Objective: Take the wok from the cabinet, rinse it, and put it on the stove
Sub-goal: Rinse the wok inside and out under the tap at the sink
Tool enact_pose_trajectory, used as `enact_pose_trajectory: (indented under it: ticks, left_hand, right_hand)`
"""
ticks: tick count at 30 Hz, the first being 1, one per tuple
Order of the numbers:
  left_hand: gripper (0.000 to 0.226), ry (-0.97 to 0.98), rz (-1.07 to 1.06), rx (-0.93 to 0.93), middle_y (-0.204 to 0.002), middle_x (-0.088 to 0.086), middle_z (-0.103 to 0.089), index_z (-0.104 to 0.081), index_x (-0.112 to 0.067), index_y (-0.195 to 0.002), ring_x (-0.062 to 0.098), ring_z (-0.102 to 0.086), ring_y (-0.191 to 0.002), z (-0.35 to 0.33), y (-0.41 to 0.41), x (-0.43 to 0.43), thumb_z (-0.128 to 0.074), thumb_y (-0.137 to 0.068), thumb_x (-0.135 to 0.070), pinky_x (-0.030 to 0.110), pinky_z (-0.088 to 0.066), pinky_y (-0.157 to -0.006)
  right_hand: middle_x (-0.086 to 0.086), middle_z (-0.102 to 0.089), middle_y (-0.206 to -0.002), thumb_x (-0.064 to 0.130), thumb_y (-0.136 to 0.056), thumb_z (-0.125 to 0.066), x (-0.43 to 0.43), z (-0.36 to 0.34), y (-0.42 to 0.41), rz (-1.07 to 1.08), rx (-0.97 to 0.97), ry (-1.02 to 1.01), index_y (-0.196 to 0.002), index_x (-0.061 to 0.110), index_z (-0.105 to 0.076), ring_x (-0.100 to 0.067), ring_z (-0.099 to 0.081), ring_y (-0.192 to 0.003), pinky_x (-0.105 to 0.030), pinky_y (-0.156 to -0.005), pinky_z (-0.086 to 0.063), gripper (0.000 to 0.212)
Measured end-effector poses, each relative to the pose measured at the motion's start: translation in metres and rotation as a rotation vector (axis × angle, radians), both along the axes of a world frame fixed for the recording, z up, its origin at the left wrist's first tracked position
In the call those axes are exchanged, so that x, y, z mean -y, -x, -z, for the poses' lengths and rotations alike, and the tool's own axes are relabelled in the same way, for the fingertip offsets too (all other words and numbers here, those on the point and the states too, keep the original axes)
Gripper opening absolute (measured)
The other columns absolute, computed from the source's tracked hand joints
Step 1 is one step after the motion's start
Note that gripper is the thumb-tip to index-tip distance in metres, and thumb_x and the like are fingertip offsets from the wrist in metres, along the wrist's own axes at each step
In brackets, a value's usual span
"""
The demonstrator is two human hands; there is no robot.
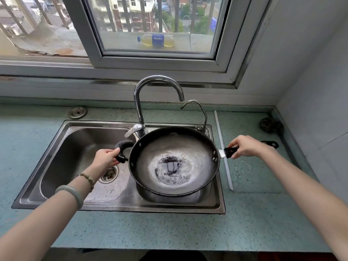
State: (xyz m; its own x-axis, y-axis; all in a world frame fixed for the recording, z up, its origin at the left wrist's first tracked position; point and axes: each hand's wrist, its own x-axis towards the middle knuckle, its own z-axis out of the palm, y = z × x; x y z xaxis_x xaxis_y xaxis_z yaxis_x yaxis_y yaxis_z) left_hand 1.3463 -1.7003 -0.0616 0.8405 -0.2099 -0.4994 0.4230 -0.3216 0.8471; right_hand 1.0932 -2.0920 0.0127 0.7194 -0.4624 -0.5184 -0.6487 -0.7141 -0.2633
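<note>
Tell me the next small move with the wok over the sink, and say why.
Probably tilt the wok to pour its water into the sink. A little water pools in its bottom, no water runs from the faucet, and the left hand and right hand each grip a handle, holding it roughly level over the right basin.

A plastic bottle (pixel 156 40) of yellowish liquid with a blue label lies on its side on the ledge outside the window (pixel 158 27), behind the glass. On the speckled green counter (pixel 169 228), a steel-wool scrubber (pixel 269 125) sits in the far right corner by the wall, and a round metal cap (pixel 77 112) lies at the back left. A thin pale strip (pixel 223 147) runs along the counter on the right side.
</note>
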Motion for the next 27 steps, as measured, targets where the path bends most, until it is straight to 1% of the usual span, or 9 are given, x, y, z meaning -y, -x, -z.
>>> enact_pose_trajectory:
  ticks: [4,6,8,10,13,17,22,25,27]
  left_hand:
    - [0.018,0.017,-0.016,-0.079,-0.076,0.016,-0.058,-0.054,0.007,-0.105,0.014,-0.063,-0.044,0.005,0.007,-0.001,-0.055,-0.094,-0.008,0.015,-0.05,-0.043]
    - [0.019,0.081,-0.049,-0.116,-0.079,0.015,-0.058,-0.048,0.001,-0.11,0.02,-0.063,-0.058,0.002,0.01,0.002,-0.056,-0.092,-0.002,0.016,-0.052,-0.045]
    - [0.021,0.135,-0.049,-0.129,-0.08,0.014,-0.06,-0.05,0.0,-0.109,0.02,-0.064,-0.063,-0.002,0.009,0.005,-0.056,-0.089,0.004,0.018,-0.056,-0.055]
    - [0.015,0.16,-0.009,-0.124,-0.074,0.012,-0.067,-0.057,0.004,-0.101,0.012,-0.068,-0.057,-0.005,0.005,0.004,-0.057,-0.087,0.008,0.021,-0.058,-0.068]
    - [0.015,0.187,0.047,-0.112,-0.063,0.004,-0.072,-0.059,0.005,-0.097,0.01,-0.07,-0.058,-0.013,-0.003,0.0,-0.058,-0.084,0.012,0.018,-0.057,-0.059]
    - [0.022,0.162,0.119,-0.001,-0.061,0.001,-0.071,-0.058,-0.002,-0.088,0.008,-0.069,-0.057,-0.021,-0.006,-0.003,-0.057,-0.081,0.019,0.015,-0.057,-0.062]
    - [0.036,0.035,0.155,0.185,-0.084,0.011,-0.061,-0.053,-0.01,-0.088,0.008,-0.065,-0.063,-0.02,-0.009,-0.007,-0.069,-0.071,0.017,0.013,-0.054,-0.059]
    - [0.042,-0.034,0.181,0.284,-0.081,0.008,-0.059,-0.051,-0.012,-0.085,0.014,-0.057,-0.069,-0.022,-0.006,-0.005,-0.075,-0.066,0.016,0.01,-0.05,-0.054]
    - [0.043,-0.063,0.189,0.339,-0.081,0.009,-0.059,-0.051,-0.01,-0.087,0.015,-0.056,-0.07,-0.022,-0.004,-0.006,-0.078,-0.063,0.014,0.013,-0.051,-0.056]
  right_hand:
    - [0.005,-0.072,-0.099,0.027,-0.066,-0.081,0.002,-0.036,-0.013,-0.101,0.025,0.143,-0.103,0.029,-0.071,-0.016,-0.062,-0.096,-0.03,-0.085,-0.049,0.038]
    - [0.006,-0.07,-0.088,0.028,-0.067,-0.079,0.001,-0.05,-0.017,-0.142,0.058,0.237,-0.099,0.03,-0.072,-0.016,-0.061,-0.09,-0.029,-0.077,-0.044,0.033]
    - [0.005,-0.068,-0.083,0.029,-0.067,-0.078,0.001,-0.059,-0.017,-0.156,0.117,0.321,-0.097,0.031,-0.071,-0.018,-0.059,-0.086,-0.028,-0.074,-0.037,0.031]
    - [0.002,-0.072,-0.089,0.03,-0.065,-0.077,0.003,-0.059,-0.015,-0.142,0.176,0.364,-0.098,0.031,-0.071,-0.022,-0.063,-0.094,-0.03,-0.077,-0.038,0.033]
    - [-0.001,-0.072,-0.102,0.028,-0.067,-0.078,0.003,-0.049,-0.009,-0.095,0.217,0.367,-0.108,0.029,-0.069,-0.024,-0.062,-0.103,-0.034,-0.088,-0.036,0.042]
    - [-0.005,-0.071,-0.106,0.023,-0.067,-0.079,-0.003,-0.022,0.006,-0.025,0.32,0.382,-0.11,0.026,-0.069,-0.026,-0.061,-0.105,-0.034,-0.086,-0.035,0.045]
    - [-0.011,-0.068,-0.106,0.018,-0.071,-0.077,-0.007,0.013,0.014,0.079,0.358,0.41,-0.117,0.019,-0.065,-0.029,-0.056,-0.104,-0.037,-0.091,-0.033,0.048]
    - [-0.012,-0.066,-0.101,0.016,-0.073,-0.076,-0.009,0.029,0.017,0.131,0.395,0.429,-0.11,0.016,-0.069,-0.03,-0.054,-0.102,-0.038,-0.089,-0.031,0.038]
    - [-0.011,-0.065,-0.099,0.013,-0.072,-0.075,-0.012,0.036,0.018,0.166,0.441,0.441,-0.103,0.014,-0.07,-0.03,-0.053,-0.1,-0.038,-0.088,-0.03,0.031]
